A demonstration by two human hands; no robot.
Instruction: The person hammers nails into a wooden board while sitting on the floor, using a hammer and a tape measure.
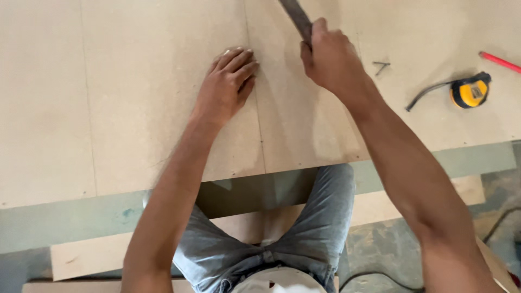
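Head view, looking straight down: left hand (225, 87) lies flat, palm down, on the board (135, 97), fingers (239, 59) straight and close together, holding nothing, tips just beside a thin pencil line (255, 108) that runs top to bottom across the sheet. Right hand (328, 57) sits a bit further up and to the right, its fingers clamped round a dark flat bar (296, 16) (tool type unclear, upper end cut off by the frame edge); the bar slants up-left from the fist and lies near the top of the same line. Both forearms reach in from the bottom of the pic. Well to the right on the board: yellow tape measure (470, 91) w/ a short dark bit of blade curving out to its left, a small dark pencil mark (381, 66) between it and the right hand, and a red rod (499, 61) at the far right edge. Board rests on a pale green counter (65, 225), overhanging strip showing below it. Grey jeans (320, 217) visible under the counter edge.
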